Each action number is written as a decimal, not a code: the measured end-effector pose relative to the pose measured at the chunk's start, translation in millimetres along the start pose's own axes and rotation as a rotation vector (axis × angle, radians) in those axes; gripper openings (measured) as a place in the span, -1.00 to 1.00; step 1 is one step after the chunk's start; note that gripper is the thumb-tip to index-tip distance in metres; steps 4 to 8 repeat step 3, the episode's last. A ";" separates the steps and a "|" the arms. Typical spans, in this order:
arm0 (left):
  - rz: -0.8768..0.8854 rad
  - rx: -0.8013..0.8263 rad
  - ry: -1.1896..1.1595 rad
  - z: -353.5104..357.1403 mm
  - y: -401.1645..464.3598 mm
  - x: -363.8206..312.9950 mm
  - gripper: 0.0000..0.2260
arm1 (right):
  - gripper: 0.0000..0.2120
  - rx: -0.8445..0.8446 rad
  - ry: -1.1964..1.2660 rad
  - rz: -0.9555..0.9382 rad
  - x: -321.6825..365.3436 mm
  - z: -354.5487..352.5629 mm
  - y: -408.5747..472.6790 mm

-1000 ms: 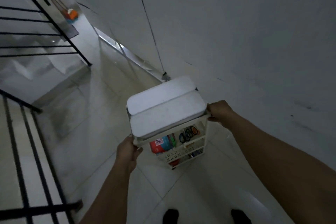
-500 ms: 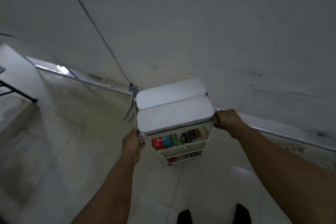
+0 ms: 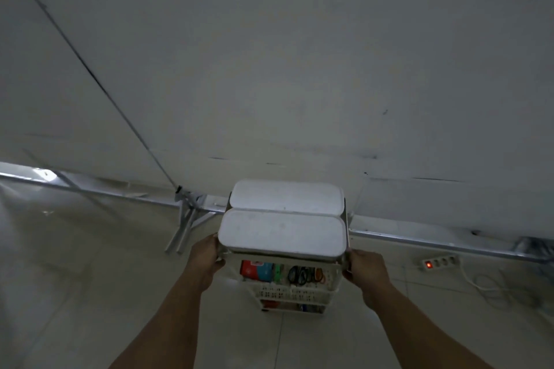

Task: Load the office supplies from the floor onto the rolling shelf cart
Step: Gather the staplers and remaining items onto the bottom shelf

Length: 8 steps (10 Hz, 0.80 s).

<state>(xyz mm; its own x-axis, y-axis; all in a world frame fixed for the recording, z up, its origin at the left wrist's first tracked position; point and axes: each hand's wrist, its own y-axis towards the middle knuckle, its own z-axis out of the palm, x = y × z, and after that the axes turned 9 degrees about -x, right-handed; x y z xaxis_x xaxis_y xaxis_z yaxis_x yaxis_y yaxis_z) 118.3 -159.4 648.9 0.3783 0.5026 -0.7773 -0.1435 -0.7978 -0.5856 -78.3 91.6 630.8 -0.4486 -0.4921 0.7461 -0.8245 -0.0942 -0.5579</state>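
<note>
The white rolling shelf cart (image 3: 281,237) stands on the tiled floor close to the wall, its top covered by two white lids. My left hand (image 3: 205,255) grips the cart's left upper corner. My right hand (image 3: 364,268) grips its right upper corner. On the shelf under the lids lie a red box (image 3: 251,269), a green item (image 3: 278,271) and scissors with dark and orange handles (image 3: 305,275). A perforated basket front (image 3: 292,292) hides most of the lower shelves.
A white wall (image 3: 299,69) rises right behind the cart, with a metal strip along its base. A thin cable (image 3: 90,72) runs down the wall to folded metal legs (image 3: 184,228) at left. A power strip (image 3: 439,262) with a lit red switch and loose cord lies at right.
The view has swung right, away from the black stair railing, to face the wall squarely. The cart now stands nearer the wall, with both hands still on its top corners.
</note>
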 end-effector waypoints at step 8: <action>-0.008 -0.007 0.134 -12.9 5.9 -4.9 -0.81 | -0.68 0.056 0.021 0.029 13.9 -11.7 -16.6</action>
